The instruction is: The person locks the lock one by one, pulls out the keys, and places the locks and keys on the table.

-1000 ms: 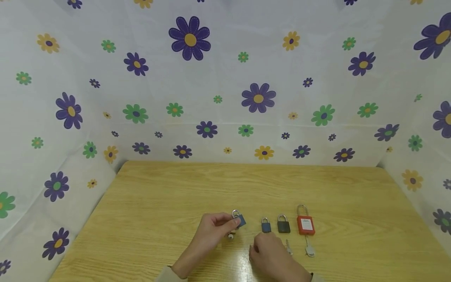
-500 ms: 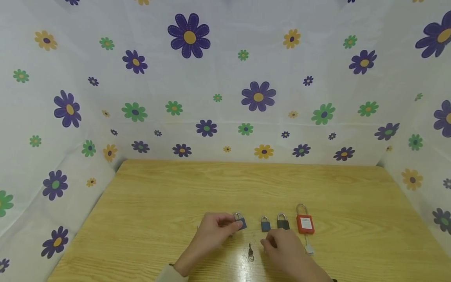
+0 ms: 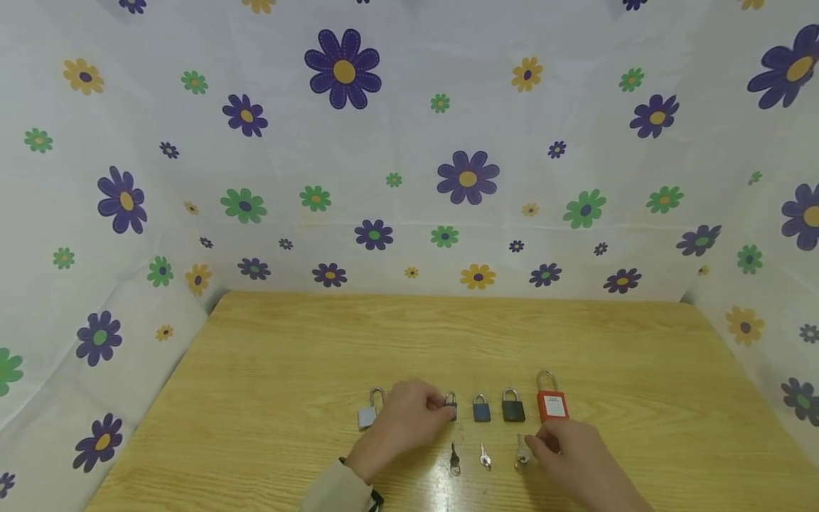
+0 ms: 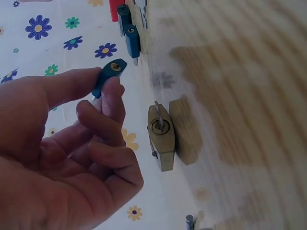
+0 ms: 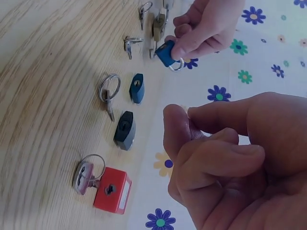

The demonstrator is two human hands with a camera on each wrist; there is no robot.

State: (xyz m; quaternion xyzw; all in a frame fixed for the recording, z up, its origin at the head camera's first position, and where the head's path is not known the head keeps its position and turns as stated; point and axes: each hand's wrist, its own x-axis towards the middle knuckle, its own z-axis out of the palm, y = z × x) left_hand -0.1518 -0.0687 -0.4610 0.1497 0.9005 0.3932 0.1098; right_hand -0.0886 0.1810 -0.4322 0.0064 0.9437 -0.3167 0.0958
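In the head view my left hand [image 3: 409, 419] pinches a small blue padlock [image 3: 451, 410] between thumb and index finger. The left wrist view shows the keyhole end of that blue padlock [image 4: 113, 69] facing the camera. Just left of this hand is a pale metal padlock [image 3: 367, 417] with a raised shackle. My right hand [image 3: 579, 451] hovers low beside a key on a ring [image 3: 522, 452], below the red padlock [image 3: 552, 404]. In the right wrist view its fingers are loosely curled, thumb and index tips close, with nothing visible between them.
A second blue padlock [image 3: 481, 409] and a black padlock [image 3: 512, 408] stand in the row on the wooden table [image 3: 307, 341]. In front lie a dark key [image 3: 455, 461] and a silver key [image 3: 485, 456]. Flowered cloth [image 3: 409, 142] walls the back and sides.
My right hand has moved rightward, uncovering keys and now covering the one by the red padlock. My left hand has shifted right with the blue padlock, revealing the pale padlock.
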